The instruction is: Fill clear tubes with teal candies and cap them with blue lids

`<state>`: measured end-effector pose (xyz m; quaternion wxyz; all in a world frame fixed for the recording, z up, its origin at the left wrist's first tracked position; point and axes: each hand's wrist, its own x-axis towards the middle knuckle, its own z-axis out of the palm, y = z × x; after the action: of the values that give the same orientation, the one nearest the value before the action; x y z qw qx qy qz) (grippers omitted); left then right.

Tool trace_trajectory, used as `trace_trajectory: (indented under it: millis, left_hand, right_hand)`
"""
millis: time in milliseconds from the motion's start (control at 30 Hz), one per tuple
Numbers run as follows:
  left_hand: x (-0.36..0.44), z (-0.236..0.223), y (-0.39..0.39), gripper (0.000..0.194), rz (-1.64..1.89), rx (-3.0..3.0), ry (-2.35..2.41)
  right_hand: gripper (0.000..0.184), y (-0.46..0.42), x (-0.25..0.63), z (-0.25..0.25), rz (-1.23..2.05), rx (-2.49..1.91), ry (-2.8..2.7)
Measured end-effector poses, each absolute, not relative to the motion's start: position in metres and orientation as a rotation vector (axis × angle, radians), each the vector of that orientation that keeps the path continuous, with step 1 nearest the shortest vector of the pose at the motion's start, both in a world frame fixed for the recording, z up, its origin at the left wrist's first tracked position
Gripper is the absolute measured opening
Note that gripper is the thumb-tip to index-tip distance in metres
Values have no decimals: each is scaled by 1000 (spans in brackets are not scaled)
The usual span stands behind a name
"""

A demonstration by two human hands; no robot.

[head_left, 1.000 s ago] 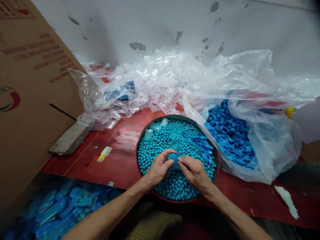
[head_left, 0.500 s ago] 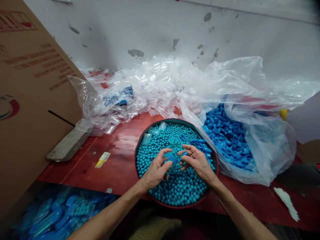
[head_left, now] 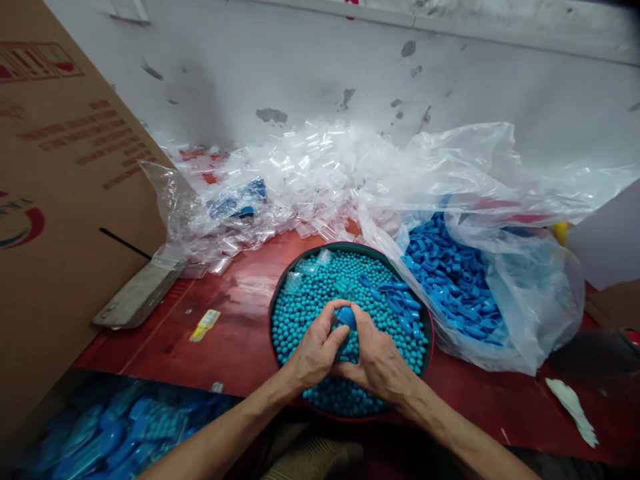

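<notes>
My left hand [head_left: 314,347] and my right hand [head_left: 377,357] meet over a round basin [head_left: 431,333] filled with small teal balls [head_left: 345,400]. Between their fingertips is a blue plastic piece [head_left: 345,318] with a rounded end; both hands are closed on it. Most of it is hidden behind the fingers. Several loose blue plastic parts [head_left: 400,303] lie on the balls at the basin's right side. A few clear plastic sleeves [head_left: 310,265] rest on the balls at the far left.
A heap of clear plastic sleeves [head_left: 310,173] lies along the wall. To the right, a clear bag [head_left: 535,293] holds many blue parts [head_left: 450,280]. A cardboard box [head_left: 75,187] and a grey metal piece [head_left: 137,293] stand left. Blue ball-filled pieces [head_left: 125,433] lie below the red table's edge.
My right hand has moved left and closed in against my left hand. The fingers, apart before, now meet around the blue plastic piece. The view has shifted slightly.
</notes>
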<state>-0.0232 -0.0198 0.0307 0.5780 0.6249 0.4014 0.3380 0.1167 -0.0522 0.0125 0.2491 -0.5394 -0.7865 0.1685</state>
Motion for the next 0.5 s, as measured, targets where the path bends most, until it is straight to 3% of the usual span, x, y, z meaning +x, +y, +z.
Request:
trace_trajectory:
  millis: [200, 367, 500]
  left_hand:
    - [-22, 24, -27, 22, 760, 1484, 976]
    - [-23, 11, -26, 24, 789, 1221, 949]
    - [-23, 8, -27, 21, 824, 1239, 949]
  right_hand:
    - [59, -57, 113, 6, 360, -1440, -2082]
    - [81, -57, 113, 17, 473, -1389, -2345]
    - [75, -56, 107, 9, 410, -1404, -2223]
